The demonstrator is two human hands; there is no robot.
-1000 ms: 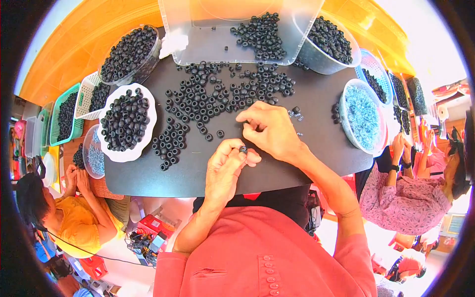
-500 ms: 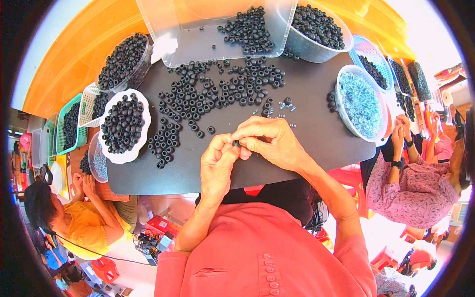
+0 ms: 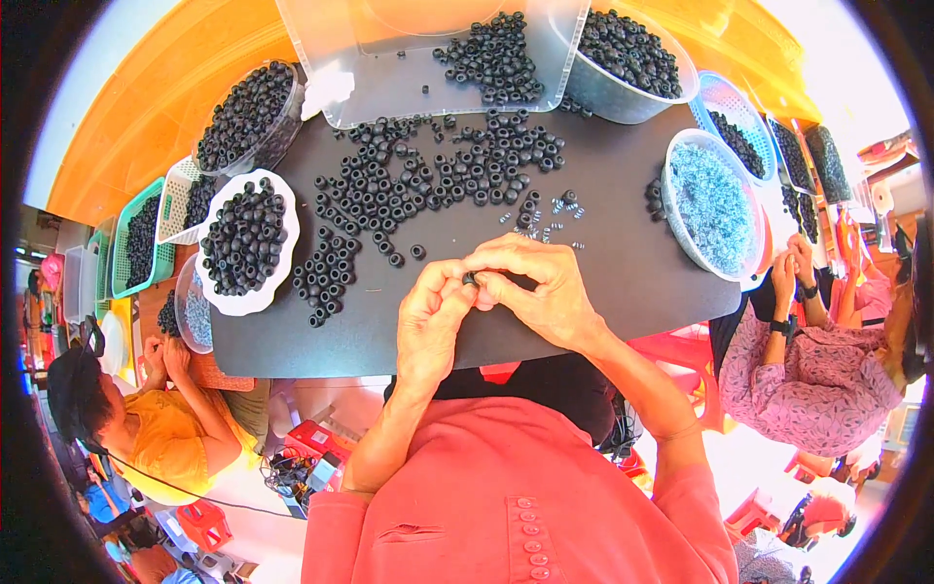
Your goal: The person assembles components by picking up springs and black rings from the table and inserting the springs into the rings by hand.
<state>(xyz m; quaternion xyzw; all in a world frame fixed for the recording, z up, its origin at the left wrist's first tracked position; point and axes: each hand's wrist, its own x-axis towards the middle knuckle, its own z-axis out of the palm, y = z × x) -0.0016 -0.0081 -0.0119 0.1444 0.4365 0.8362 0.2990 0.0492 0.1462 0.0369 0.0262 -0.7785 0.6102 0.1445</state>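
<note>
My left hand and my right hand meet over the table's near edge, fingertips pinched together. Between them they grip a small black bead-like piece with a dark hole in it. Fingers cover most of it, and whether it is in one part or two cannot be made out. Just beyond my right hand lie a few small metal coil springs and a few more black pieces. Farther off, many similar round black pieces with holes are spread loose on the dark table.
A white scalloped bowl of black pieces stands left. A clear bin tips toward me at the far side, beside a round tub. To the right is a bowl of springs. Co-workers sit at left and right.
Both hands stay together on the black piece, whose holed face now shows more between the fingertips. My right hand's fingers have shifted slightly. The whole view has moved a little.
</note>
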